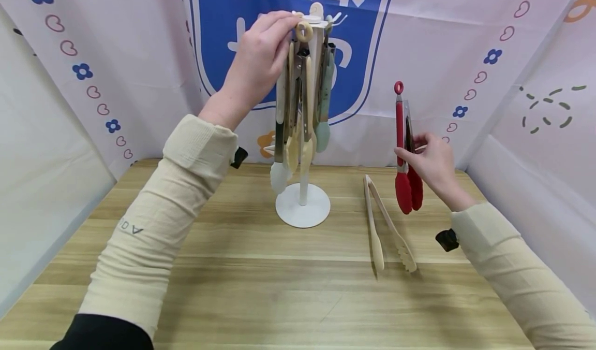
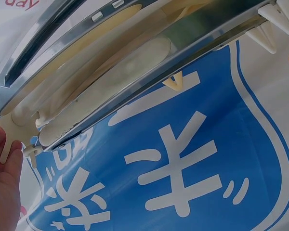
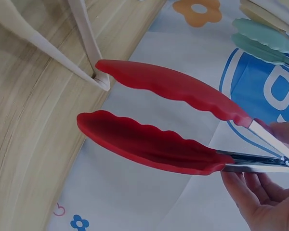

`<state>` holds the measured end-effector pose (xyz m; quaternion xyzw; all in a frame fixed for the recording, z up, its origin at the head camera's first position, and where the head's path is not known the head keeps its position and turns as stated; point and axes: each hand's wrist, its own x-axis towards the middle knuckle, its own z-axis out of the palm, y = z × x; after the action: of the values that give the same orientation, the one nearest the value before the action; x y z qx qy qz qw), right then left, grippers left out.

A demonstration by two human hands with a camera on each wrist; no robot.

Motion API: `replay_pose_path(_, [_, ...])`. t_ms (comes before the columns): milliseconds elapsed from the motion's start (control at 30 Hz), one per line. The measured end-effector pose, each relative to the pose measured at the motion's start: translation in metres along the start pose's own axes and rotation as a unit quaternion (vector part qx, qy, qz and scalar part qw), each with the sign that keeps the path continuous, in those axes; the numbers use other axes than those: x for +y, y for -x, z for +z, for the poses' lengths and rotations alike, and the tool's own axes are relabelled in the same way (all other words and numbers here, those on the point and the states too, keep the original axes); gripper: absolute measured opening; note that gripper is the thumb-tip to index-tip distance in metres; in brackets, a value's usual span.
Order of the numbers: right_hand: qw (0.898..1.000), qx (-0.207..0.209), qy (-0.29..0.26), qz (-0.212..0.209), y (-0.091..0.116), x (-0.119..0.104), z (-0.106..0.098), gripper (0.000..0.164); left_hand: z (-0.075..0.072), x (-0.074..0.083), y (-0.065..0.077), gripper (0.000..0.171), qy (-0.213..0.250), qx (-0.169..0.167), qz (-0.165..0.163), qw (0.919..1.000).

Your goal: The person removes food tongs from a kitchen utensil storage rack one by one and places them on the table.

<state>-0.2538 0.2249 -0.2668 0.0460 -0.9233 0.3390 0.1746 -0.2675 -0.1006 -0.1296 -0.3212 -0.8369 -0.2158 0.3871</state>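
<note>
A white rack (image 1: 302, 209) with a round base holds several hanging tongs. My left hand (image 1: 261, 49) reaches to its top and pinches beside the pull ring (image 1: 304, 31) of cream-handled tongs (image 1: 308, 101). In the left wrist view, thumb and finger (image 2: 10, 168) close around a cream piece at the metal tongs' hinge end. With my right hand (image 1: 433, 163) I hold red tongs (image 1: 403, 189) by their handles, tips down, above the table. Their scalloped red heads (image 3: 168, 89) stand apart in the right wrist view.
Beige tongs (image 1: 374, 236) lie spread on the wooden table (image 1: 223, 288), below and left of the red ones. Pale green tongs (image 1: 323, 135) and white-tipped tongs (image 1: 279, 176) hang from the rack. A printed cloth (image 1: 363, 137) rises behind the table.
</note>
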Motion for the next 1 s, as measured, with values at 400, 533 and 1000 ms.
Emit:
replay_pose_path(400, [0.998, -0.035, 0.046, 0.022, 0.004, 0.014, -0.005, 0.048, 0.001, 0.001, -0.001, 0.033, -0.002, 0.000, 0.007, 1.0000])
replay_pose_path(533, [0.997, -0.046, 0.057, 0.030, 0.006, 0.020, -0.004, 0.045, 0.001, 0.001, -0.001, 0.033, -0.002, -0.001, 0.006, 1.0000])
replay_pose_path(1000, [0.993, -0.074, 0.083, 0.030, 0.013, 0.041, -0.001, 0.037, 0.000, 0.001, 0.000, 0.034, -0.003, -0.003, 0.000, 1.0000])
